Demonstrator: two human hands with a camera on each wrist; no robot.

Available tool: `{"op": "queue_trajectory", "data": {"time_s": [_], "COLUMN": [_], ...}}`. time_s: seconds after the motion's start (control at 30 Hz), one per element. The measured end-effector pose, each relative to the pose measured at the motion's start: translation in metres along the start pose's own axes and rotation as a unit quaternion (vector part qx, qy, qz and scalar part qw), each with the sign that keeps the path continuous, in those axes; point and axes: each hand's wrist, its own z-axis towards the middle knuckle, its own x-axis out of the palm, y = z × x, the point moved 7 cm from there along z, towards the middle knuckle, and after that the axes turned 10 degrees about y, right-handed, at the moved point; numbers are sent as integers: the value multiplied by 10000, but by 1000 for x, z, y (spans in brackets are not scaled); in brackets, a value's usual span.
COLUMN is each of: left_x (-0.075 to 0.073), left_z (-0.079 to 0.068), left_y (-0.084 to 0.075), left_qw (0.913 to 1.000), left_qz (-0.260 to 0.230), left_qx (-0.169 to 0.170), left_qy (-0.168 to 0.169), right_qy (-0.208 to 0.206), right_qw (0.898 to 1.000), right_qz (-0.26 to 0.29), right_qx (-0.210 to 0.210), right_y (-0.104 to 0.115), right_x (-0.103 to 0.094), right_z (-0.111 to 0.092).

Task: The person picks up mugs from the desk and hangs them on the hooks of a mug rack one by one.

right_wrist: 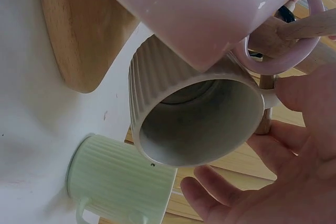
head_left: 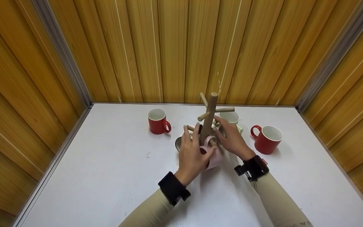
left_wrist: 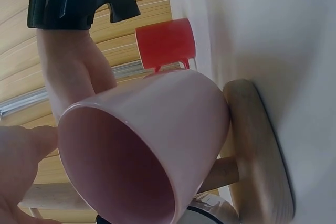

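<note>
Head view first, since that's where you get the whole lot. Wooden stand [head_left: 210, 116] mid-table [head_left: 118, 176], three upper pegs [head_left: 225, 109] all bare. Pink mug [head_left: 213, 159] sits low at the front, and a dark-rimmed mug [head_left: 178, 144] pokes out from behind the left hand [head_left: 192, 156]; I'd guess it's hung too, but the fingers cover its handle. Off the stand: one red mug [head_left: 158, 124] to the left, another red mug [head_left: 267, 140] to the right, and a green mug [head_left: 230, 117] behind. By my count that's about halfway: low pegs seem sorted, three mugs and the upper pegs left over. The left hand's fingers are long and spread, not wrapped round anything. The right hand [head_left: 233, 140] has thumb and forefinger either side of a low peg, fairly narrow.

Left wrist view: mouth of the pink mug right up close, tilted, next to the stand's base [left_wrist: 262, 150]. The thumb is by its rim, no proper grip that I can see.

Right wrist view is the handy one: the pink mug's handle is looped round its peg, and a grey ribbed mug [right_wrist: 152, 82] has its handle on another. Fingertips are right at that handle; can't tell if they're pinching it or just touching. Green mug stands on the table beyond.
</note>
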Motion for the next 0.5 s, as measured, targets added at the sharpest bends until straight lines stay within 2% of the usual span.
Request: {"op": "queue_trajectory", "data": {"time_s": [0.23,0.5], "left_x": [0,0], "left_z": [2,5], "left_y": [-1,-2], "left_qw": [9999,9997], "left_qz": [-68,-84], "left_qx": [109,224], "left_qy": [-19,-51], "right_qy": [-330,-459], "right_qw": [9994,9989], "right_qz": [3,-45], "right_qx": [-119,-45], "right_y": [1,-3], "right_x": [-1,-2], "right_z": [1,1]}}
